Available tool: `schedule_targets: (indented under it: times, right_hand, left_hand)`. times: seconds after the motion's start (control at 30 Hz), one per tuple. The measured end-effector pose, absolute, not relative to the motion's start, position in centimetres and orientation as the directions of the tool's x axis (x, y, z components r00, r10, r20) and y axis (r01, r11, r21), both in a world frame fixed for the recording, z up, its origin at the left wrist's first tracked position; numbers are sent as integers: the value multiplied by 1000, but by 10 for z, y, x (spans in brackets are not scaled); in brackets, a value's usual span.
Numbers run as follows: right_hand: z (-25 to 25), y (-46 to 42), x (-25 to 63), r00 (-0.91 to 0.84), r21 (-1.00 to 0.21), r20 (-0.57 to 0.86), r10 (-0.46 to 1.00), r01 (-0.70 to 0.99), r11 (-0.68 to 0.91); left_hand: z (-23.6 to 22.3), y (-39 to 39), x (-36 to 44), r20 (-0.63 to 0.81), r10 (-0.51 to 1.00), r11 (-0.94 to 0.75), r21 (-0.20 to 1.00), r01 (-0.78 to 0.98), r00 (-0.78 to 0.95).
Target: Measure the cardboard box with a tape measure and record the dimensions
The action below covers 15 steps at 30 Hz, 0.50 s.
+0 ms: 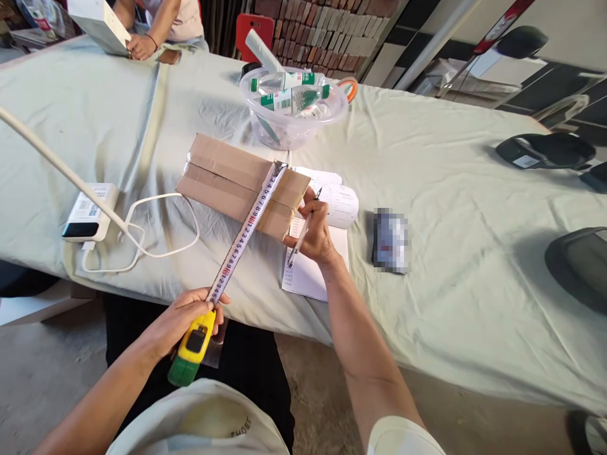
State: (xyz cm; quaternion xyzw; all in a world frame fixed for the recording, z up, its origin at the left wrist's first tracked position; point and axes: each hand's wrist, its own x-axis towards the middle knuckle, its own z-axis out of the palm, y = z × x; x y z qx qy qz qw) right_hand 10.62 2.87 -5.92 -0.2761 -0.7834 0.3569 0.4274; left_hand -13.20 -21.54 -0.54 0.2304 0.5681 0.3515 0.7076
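Observation:
My left hand (183,319) grips a yellow and green tape measure (192,351) below the table's near edge. Its white blade (246,230) stretches up and across a flat brown cardboard parcel (222,180), with the hook caught on the parcel's far edge. My right hand (313,234) rests at the parcel's right corner and holds a pen (303,230) between its fingers. The pen tip points down at a white sheet of paper with written rows (310,275) beside the parcel.
A pale green cloth covers the table (427,189). A clear bowl of water bottles (294,101) stands behind the parcel. A white power bank with its cable (90,212) lies at left, a blurred dark object (391,240) at right. Another person's hand (140,45) rests at the far edge.

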Motion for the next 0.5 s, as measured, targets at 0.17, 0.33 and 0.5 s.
schedule_targets:
  times: [0.17, 0.33, 0.5]
  right_hand:
    - [-56, 27, 103, -463, -817, 484, 742, 65, 573]
    - [-43, 20, 107, -408, -873, 432, 805, 34, 486]
    - [-32, 22, 131, -384, -923, 369, 847, -40, 384]
  left_hand:
    - [-6, -214, -130, -618, 779, 625, 752, -210, 107]
    - [4, -206, -140, -565, 814, 575, 817, -49, 132]
    - [27, -197, -167, -469, 882, 451, 865, 219, 39]
